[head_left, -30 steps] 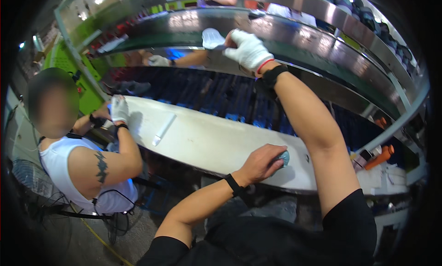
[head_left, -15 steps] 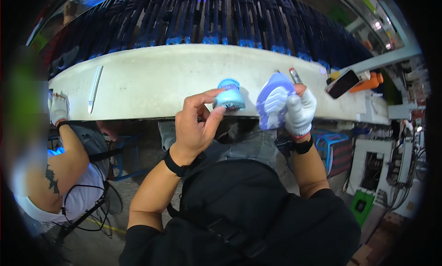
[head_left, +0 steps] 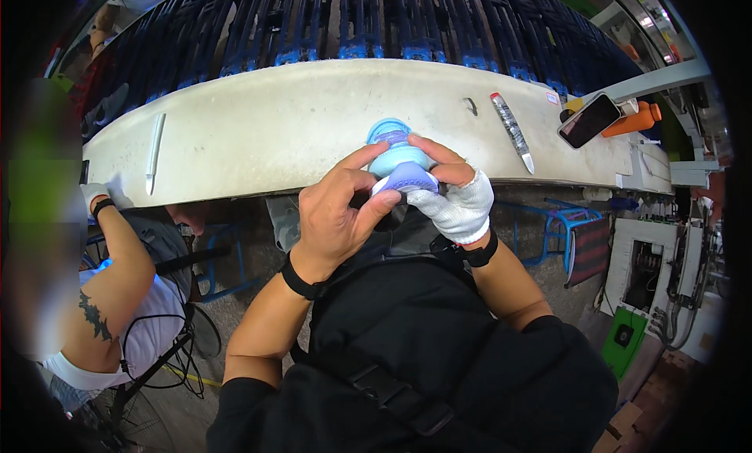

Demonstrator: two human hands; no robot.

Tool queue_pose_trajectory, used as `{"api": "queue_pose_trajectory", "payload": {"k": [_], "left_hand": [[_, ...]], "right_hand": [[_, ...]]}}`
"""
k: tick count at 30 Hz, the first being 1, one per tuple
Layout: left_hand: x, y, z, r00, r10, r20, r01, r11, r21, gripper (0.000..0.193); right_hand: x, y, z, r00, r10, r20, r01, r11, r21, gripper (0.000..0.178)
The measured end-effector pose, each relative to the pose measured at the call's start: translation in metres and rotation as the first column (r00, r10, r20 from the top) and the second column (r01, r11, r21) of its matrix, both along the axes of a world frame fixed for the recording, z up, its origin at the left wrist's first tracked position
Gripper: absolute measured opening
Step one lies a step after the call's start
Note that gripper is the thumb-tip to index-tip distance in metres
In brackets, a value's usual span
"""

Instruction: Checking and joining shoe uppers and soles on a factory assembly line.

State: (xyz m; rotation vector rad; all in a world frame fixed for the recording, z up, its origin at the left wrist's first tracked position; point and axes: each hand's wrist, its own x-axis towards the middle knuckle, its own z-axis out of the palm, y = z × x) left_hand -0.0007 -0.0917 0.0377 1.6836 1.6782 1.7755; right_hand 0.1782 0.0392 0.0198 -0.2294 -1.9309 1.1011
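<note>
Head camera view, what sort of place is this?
Most likely a factory workshop: a long pale workbench, a row of dark blue slats that may be a conveyor, and a bulky machine at the right.

No writing can be read, the small label [head_left: 551,98] on the white worktable [head_left: 305,124] included.

Bare left hand [head_left: 337,210] and partly gloved right hand [head_left: 464,206] face each other, fingers [head_left: 359,157] curled inward, both arms [head_left: 268,324] bent.

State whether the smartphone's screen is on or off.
Apparently off: the smartphone's screen is dark, with no lit display visible.
</note>
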Motion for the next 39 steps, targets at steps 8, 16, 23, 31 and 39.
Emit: {"api": "queue_pose_trajectory", "payload": {"k": [8, 16, 23, 31, 39], "left_hand": [[0.0, 0.003, -0.002, 0.999, 0.019, 0.051, -0.02, 1.0, 0.017, 0.034], [-0.019, -0.002, 0.011, 0.972, -0.012, 0.234, 0.05, 0.986, -0.158, 0.032], [-0.041, 0.014, 0.081, 0.857, -0.143, -0.495, -0.034, 0.943, -0.331, 0.076], [-0.059, -0.011, 0.033, 0.898, -0.123, -0.422, -0.105, 0.872, -0.478, 0.079], [-0.038, -0.022, 0.03, 0.896, -0.04, -0.443, -0.161, 0.9, -0.405, 0.076]], "right_hand": [[-0.002, -0.006, -0.003, 1.0, -0.029, 0.008, 0.029, 0.993, -0.117, 0.036], [-0.016, 0.006, -0.004, 0.999, 0.037, -0.017, -0.04, 0.988, -0.149, 0.037], [-0.025, -0.008, 0.004, 0.989, -0.08, 0.122, 0.052, 0.975, 0.217, 0.035], [-0.012, -0.005, -0.01, 0.921, -0.15, 0.359, 0.09, 0.98, 0.179, 0.033], [-0.012, -0.001, -0.014, 0.866, -0.199, 0.46, 0.114, 0.972, 0.206, 0.037]]}}
